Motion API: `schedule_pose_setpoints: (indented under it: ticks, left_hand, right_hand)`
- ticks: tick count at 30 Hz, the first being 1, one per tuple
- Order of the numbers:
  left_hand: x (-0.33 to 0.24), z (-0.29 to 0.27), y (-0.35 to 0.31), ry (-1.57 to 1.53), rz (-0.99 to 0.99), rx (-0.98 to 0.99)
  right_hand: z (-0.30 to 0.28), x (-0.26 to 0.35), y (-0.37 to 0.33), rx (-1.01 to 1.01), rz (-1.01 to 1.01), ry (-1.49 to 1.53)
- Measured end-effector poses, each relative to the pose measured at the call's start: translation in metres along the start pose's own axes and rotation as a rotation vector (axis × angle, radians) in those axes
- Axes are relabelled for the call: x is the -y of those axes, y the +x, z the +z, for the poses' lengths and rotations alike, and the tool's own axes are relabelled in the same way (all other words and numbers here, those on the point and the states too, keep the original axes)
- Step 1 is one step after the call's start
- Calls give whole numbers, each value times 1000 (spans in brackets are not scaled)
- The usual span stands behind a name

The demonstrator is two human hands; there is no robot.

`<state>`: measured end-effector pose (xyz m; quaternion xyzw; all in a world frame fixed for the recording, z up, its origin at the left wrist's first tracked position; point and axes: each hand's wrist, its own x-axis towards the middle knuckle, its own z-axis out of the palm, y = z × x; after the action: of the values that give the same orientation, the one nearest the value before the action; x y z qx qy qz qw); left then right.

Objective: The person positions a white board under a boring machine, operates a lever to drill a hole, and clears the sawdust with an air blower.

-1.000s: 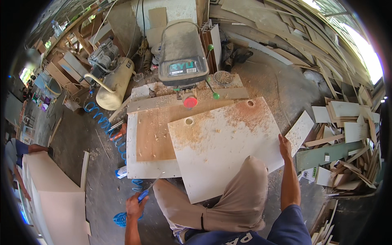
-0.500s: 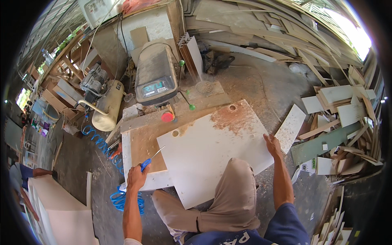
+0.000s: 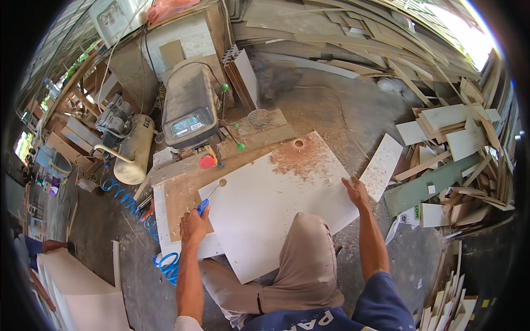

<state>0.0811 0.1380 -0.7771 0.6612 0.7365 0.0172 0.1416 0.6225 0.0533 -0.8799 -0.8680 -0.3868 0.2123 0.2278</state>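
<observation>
My left hand (image 3: 193,225) is closed round the blue handle of a screwdriver (image 3: 203,207), its thin metal shaft pointing up and right. The tip is close to a round hole at the left far corner of a white board (image 3: 270,204); whether it touches cannot be told. My right hand (image 3: 356,191) grips the board's right edge, with some of the fingers hidden. Reddish-brown dust (image 3: 306,160) covers the board round a second hole at its far edge. The board lies on a low wooden worktable (image 3: 179,193), and my bent knee hides part of its near side.
Beyond the board stands a dusty machine (image 3: 190,107) with a display, red button (image 3: 207,161) and green knobs. An air compressor (image 3: 135,149) and a coiled blue hose (image 3: 124,196) are at left. Board offcuts (image 3: 464,138) pile up at right. Another person's arm (image 3: 55,245) shows far left.
My left hand has moved up and right with the screwdriver; its tip has gone from beside the board's left edge to near the left hole. My right hand still holds the edge. The view has shifted slightly.
</observation>
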Motion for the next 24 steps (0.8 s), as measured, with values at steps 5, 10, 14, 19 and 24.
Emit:
schedule_pose_setpoints:
  ticks: [5,10,14,19,24]
  left_hand:
    - [-30,11,-7,-39,190,105]
    - [-91,29,6,-92,272,158]
    - [-137,49,18,-173,232,132]
    - [-186,64,19,-209,271,161]
    - [-208,76,29,-247,193,75]
  right_hand:
    - [4,6,-3,17,20,-14]
    - [4,2,0,-5,-8,-18]
    - [5,0,2,13,1,-19]
    - [6,-4,5,43,20,18]
    - [5,0,5,86,39,69]
